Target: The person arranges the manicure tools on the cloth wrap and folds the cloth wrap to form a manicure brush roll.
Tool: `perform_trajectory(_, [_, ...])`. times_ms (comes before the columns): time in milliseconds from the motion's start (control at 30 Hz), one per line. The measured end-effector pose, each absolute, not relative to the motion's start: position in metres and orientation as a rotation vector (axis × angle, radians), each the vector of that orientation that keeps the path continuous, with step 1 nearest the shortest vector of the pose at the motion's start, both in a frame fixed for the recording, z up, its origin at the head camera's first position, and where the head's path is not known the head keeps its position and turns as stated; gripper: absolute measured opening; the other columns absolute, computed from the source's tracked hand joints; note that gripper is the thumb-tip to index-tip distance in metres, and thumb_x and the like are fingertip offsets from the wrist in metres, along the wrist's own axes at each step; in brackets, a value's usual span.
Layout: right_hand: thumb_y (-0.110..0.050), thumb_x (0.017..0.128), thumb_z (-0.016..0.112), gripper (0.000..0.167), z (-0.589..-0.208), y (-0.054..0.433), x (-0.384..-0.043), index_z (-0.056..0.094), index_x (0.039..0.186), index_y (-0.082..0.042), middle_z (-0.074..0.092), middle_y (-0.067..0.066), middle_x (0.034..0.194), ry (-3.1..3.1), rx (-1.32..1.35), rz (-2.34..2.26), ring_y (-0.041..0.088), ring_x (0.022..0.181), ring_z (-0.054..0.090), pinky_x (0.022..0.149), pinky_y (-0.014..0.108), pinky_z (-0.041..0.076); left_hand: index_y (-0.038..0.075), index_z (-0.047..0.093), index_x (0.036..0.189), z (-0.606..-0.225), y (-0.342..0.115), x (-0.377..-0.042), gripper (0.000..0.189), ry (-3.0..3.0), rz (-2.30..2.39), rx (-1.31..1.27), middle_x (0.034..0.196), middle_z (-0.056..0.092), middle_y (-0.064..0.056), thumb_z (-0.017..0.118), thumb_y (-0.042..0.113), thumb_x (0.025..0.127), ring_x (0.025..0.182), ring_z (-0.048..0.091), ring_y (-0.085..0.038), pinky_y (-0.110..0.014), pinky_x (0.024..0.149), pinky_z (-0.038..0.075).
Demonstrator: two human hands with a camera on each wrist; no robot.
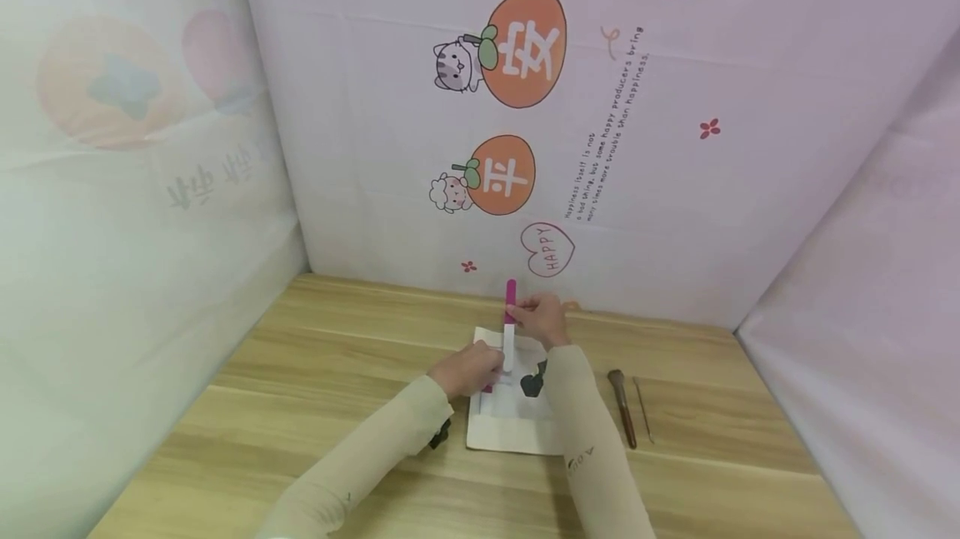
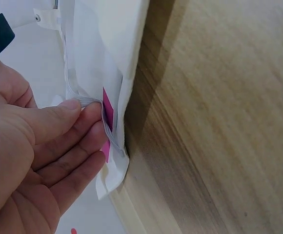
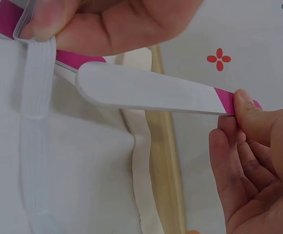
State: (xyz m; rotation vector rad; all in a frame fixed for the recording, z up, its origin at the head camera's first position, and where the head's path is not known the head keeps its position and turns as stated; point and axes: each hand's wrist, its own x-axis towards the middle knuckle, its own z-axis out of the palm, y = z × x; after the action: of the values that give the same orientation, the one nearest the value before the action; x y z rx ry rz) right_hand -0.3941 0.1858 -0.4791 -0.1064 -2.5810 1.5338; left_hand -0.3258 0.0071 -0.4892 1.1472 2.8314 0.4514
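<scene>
My right hand (image 1: 542, 321) pinches a flat white-and-magenta nail file (image 3: 151, 87) by its magenta end, thumb on top and fingertips beneath. The white rounded end points toward my left hand (image 1: 472, 368). Between left thumb and index finger is a white elastic band (image 3: 36, 87), lifted in a loop from the off-white cloth case (image 1: 517, 435). A second magenta-and-white strip (image 2: 107, 107) lies under that band, partly covered by my left fingers. In the right wrist view, the file's rounded tip is just beside the raised elastic.
To the right of the case lie a dark-handled brush (image 1: 622, 410) and a thin metal tool (image 1: 643, 410) on the wooden table (image 1: 337, 406). Printed white cloth (image 1: 390, 106) rises behind the table's far edge, with more white cloth at both sides.
</scene>
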Motion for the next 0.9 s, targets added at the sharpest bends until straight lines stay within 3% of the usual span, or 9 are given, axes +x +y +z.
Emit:
perform_trajectory(367, [-0.012, 0.089, 0.085, 0.019, -0.494, 0.186, -0.389, 0.078, 0.099, 0.002, 0.079, 0.014, 0.089, -2.536, -0.153, 1.654, 0.008, 0.064, 0.068, 0.063, 0.022, 0.059, 0.011, 0.066, 0.081, -0.490, 0.010, -0.326, 0.022, 2.829, 0.454, 1.119, 0.071, 0.058, 0.005, 0.065, 0.010, 0.104, 0.065, 0.051, -0.006, -0.019, 0.064, 0.045])
perform_trajectory(900, [-0.016, 0.090, 0.084, 0.020, -0.507, 0.192, -0.372, 0.079, 0.099, 0.001, 0.080, 0.013, 0.091, -2.693, -0.130, 1.596, 0.010, 0.070, 0.068, 0.065, 0.021, 0.053, 0.011, 0.064, 0.082, -0.492, 0.010, -0.327, 0.023, 2.804, 0.490, 1.076, 0.071, 0.055, 0.006, 0.063, 0.011, 0.105, 0.065, 0.049, -0.006, -0.019, 0.063, 0.045])
